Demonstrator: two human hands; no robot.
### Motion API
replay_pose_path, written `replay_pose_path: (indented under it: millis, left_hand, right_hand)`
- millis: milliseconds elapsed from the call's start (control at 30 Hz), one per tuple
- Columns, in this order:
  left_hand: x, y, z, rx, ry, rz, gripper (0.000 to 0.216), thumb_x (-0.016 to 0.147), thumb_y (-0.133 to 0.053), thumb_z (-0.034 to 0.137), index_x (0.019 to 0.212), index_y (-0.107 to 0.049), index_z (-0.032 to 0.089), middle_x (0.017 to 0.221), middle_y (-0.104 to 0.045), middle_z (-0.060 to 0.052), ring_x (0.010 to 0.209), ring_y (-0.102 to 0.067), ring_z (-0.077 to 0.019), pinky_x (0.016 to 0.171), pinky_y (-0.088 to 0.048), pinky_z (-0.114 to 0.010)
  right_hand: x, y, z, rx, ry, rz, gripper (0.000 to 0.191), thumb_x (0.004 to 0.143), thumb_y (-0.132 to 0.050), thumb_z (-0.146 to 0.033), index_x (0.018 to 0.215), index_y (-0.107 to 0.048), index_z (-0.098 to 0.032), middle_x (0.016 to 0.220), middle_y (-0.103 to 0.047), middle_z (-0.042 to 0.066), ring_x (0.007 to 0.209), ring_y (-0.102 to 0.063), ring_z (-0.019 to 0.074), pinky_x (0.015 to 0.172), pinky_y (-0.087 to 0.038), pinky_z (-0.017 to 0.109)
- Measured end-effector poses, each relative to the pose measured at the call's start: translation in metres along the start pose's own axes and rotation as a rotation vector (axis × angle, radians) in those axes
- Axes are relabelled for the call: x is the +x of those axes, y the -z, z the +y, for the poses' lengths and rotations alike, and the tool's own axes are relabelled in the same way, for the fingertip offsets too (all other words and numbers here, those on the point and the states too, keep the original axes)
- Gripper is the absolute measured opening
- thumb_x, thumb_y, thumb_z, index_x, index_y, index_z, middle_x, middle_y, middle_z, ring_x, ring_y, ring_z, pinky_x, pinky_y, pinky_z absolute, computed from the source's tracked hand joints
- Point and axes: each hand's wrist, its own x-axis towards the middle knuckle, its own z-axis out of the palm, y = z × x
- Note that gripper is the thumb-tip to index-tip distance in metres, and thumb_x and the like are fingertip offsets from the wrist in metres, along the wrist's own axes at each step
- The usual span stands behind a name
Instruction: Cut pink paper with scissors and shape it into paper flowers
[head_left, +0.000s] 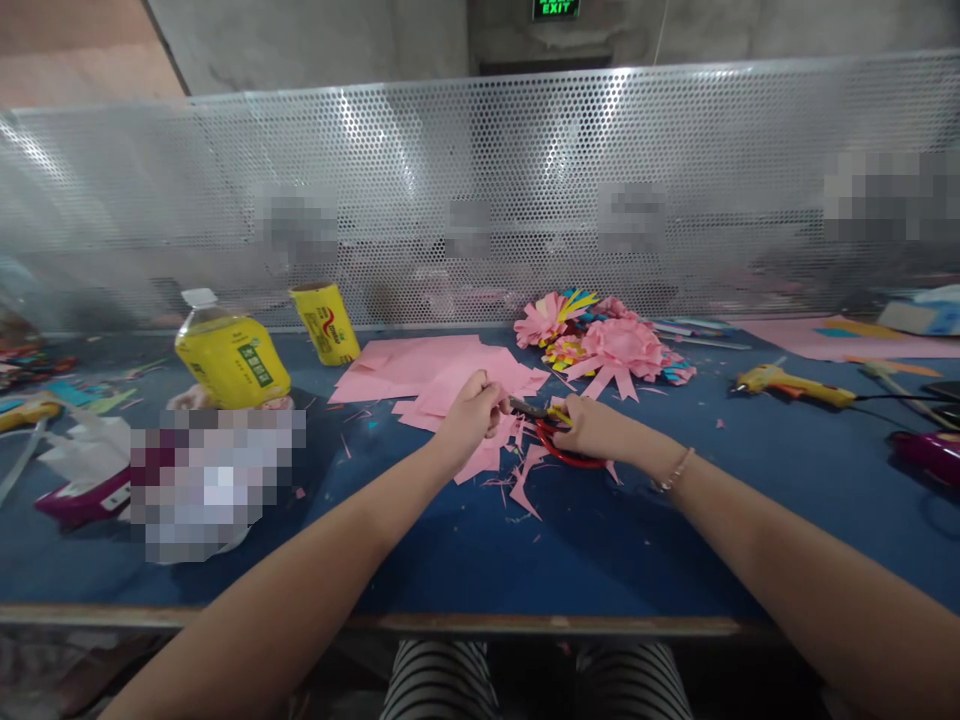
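My right hand (592, 430) is closed around a pair of scissors (570, 458). Their dark blades point left, a red handle loop shows below my fingers, and a bit of yellow shows by my thumb. Close to the blade tips, my left hand (478, 415) is pinched closed; whatever lies between its fingertips is too small to make out. Sheets of pink paper (420, 365) lie stacked beneath and behind my left hand. Pink paper scraps (527, 485) and thin slivers are scattered under both hands.
Pink paper flowers (616, 350) lie behind my right hand. A yellow glue gun (795, 385) is at the right. Leftward stand a yellow can (326, 323) and a bottle of yellow liquid (232, 360), near a purple tissue box (82, 505). A perforated metal screen (480, 130) borders the blue table's back.
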Motion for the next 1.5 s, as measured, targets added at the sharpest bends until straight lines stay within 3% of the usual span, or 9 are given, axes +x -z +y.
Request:
replay_pose_path:
  millis: [133,300,400,533,700,1000,1500]
  left_hand:
    - [0.002,0.000,-0.001,0.083,-0.034,0.099,0.009,0.076,-0.038,0.016,0.068,-0.033,0.018,0.062,-0.048,0.004,0.037,-0.034,-0.0018,0.038,-0.030,-0.017]
    - [0.004,0.003,0.001,0.132,-0.078,0.199,0.008,0.075,-0.040,0.017,0.068,-0.037,0.016,0.059,-0.048,0.004,0.039,-0.037,-0.0026,0.039,-0.032,-0.018]
    - [0.005,0.004,0.001,0.108,-0.121,0.245,0.008,0.074,-0.042,0.019,0.068,-0.038,0.016,0.063,-0.050,0.003,0.040,-0.038,-0.0024,0.038,-0.031,-0.017]
    - [0.002,0.003,0.000,0.091,-0.208,0.237,0.013,0.077,-0.042,0.027,0.069,-0.038,0.017,0.060,-0.047,0.004,0.040,-0.037,-0.0031,0.038,-0.031,-0.017]
    - [-0.003,0.003,0.003,0.162,-0.303,0.269,0.019,0.079,-0.042,0.033,0.068,-0.035,0.019,0.052,-0.043,0.006,0.039,-0.036,-0.0043,0.038,-0.031,-0.018]
    - [-0.006,0.003,0.005,0.156,-0.393,0.365,0.019,0.083,-0.038,0.035,0.072,-0.034,0.020,0.053,-0.042,0.007,0.039,-0.035,-0.0042,0.040,-0.030,-0.019]
    - [-0.008,0.002,0.008,0.155,-0.387,0.312,0.014,0.084,-0.036,0.031,0.077,-0.038,0.019,0.051,-0.042,0.007,0.038,-0.033,-0.0044,0.038,-0.028,-0.019]
  right_hand:
    - [-0.006,0.010,-0.007,-0.029,-0.040,-0.115,0.024,0.065,-0.051,-0.029,0.082,-0.053,-0.012,0.080,-0.062,0.014,0.064,-0.056,0.0200,0.048,-0.031,0.025]
    - [-0.003,0.015,-0.004,0.026,-0.038,0.004,0.018,0.073,-0.043,-0.030,0.067,-0.052,-0.015,0.071,-0.060,0.012,0.065,-0.056,0.0201,0.054,-0.033,0.027]
    - [0.002,0.016,-0.002,0.266,-0.038,0.156,0.021,0.073,-0.046,-0.037,0.066,-0.048,-0.016,0.064,-0.055,0.006,0.062,-0.052,0.0175,0.057,-0.035,0.028]
    - [0.002,0.008,-0.010,0.769,0.097,0.167,0.035,0.070,-0.046,-0.054,0.066,-0.044,-0.019,0.061,-0.045,-0.001,0.056,-0.045,0.0123,0.056,-0.037,0.027]
    - [-0.006,-0.006,-0.024,0.917,0.194,0.137,0.037,0.066,-0.051,-0.054,0.065,-0.038,-0.020,0.061,-0.038,-0.003,0.056,-0.036,0.0097,0.056,-0.034,0.026]
    - [-0.013,-0.004,-0.029,0.949,0.278,0.093,0.028,0.072,-0.050,-0.043,0.071,-0.036,-0.019,0.064,-0.032,-0.004,0.057,-0.031,0.0084,0.055,-0.032,0.025]
    - [-0.021,0.003,-0.035,0.850,0.358,0.051,0.026,0.076,-0.046,-0.041,0.069,-0.035,-0.019,0.065,-0.037,-0.004,0.058,-0.031,0.0085,0.054,-0.030,0.024]
